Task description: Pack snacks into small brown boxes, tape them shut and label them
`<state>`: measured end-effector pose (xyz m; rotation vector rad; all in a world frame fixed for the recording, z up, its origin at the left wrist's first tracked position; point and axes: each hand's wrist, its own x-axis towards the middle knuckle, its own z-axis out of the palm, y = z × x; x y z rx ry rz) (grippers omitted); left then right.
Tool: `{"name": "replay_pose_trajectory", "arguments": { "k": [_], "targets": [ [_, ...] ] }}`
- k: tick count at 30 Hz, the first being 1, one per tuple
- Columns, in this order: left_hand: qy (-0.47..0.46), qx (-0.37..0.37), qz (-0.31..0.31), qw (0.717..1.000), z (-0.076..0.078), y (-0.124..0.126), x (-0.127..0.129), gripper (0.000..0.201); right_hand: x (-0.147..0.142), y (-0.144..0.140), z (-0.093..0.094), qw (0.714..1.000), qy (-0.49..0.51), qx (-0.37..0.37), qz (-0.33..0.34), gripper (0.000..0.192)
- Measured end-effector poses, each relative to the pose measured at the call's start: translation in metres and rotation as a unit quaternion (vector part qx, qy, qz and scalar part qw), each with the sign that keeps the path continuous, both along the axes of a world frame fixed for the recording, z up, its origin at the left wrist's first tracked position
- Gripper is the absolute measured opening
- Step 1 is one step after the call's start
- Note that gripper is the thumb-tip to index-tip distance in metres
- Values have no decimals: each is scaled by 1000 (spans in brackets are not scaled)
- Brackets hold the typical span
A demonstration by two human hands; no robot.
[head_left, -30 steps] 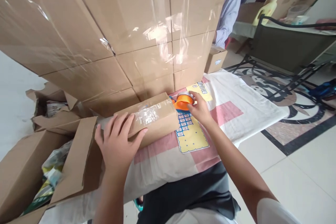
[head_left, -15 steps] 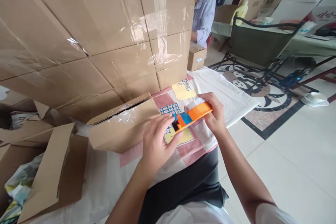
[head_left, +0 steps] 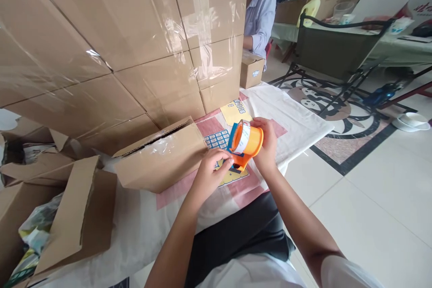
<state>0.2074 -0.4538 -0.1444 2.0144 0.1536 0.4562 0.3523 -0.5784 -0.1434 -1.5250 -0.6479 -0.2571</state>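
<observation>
An orange and blue tape dispenser (head_left: 255, 140) with a roll of tape is gripped from its far right side by my right hand (head_left: 267, 146). The roll's white inner ring faces up and left. My left hand (head_left: 212, 168) is closed in a pinch at the dispenser's front end. Whatever lies between those fingertips is too small to make out. Under the dispenser, printed yellow and blue sheets (head_left: 218, 138) lie on the pink and white cloth (head_left: 175, 193). Left of my left hand is a cardboard box (head_left: 162, 162) with shiny clear tape along its top.
A wall of taped cardboard boxes (head_left: 135, 54) stands along the far side. An open carton (head_left: 97, 207) with plastic bags sits at lower left. Behind the stack, a person in a light shirt (head_left: 261, 18) is near a small box (head_left: 252, 72). A folding chair (head_left: 337, 49) stands at right.
The tape dispenser has turned from lying edge-on to showing its roll's side. My left hand's fingers have drawn together at its front end, and my right hand has shifted slightly left.
</observation>
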Motion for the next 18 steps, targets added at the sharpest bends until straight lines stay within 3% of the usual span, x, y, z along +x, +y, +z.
{"name": "replay_pose_trajectory", "arguments": {
  "k": [2, 4, 7, 9, 12, 14, 18],
  "targets": [
    [11, -27, 3, 1000, -5, -4, 1, 12, 1, 1, -7, 994, 99, -12, 34, 27],
    [26, -46, 15, 998, -11, -8, 1, 12, 1, -1, -12, 972, 206, -7, 110, 28],
    [11, -66, 51, 996, -24, -12, 4, 14, -6, -7, -19, 913, 312, 37, 258, 53],
    [-5, -80, 63, 995, -33, -14, 7, 14, -12, -8, -24, 905, 307, 34, 292, 69],
    [-16, -99, 77, 992, -44, -16, 12, 14, -18, -4, -34, 945, 239, -8, 222, 89],
    [-19, -115, 94, 989, -46, -15, 13, 18, -15, 1, -41, 971, 168, -51, 164, 92],
    [-21, -153, 124, 980, -28, -11, 9, 23, 3, 7, -49, 988, 31, -144, 48, 90]
  ]
}}
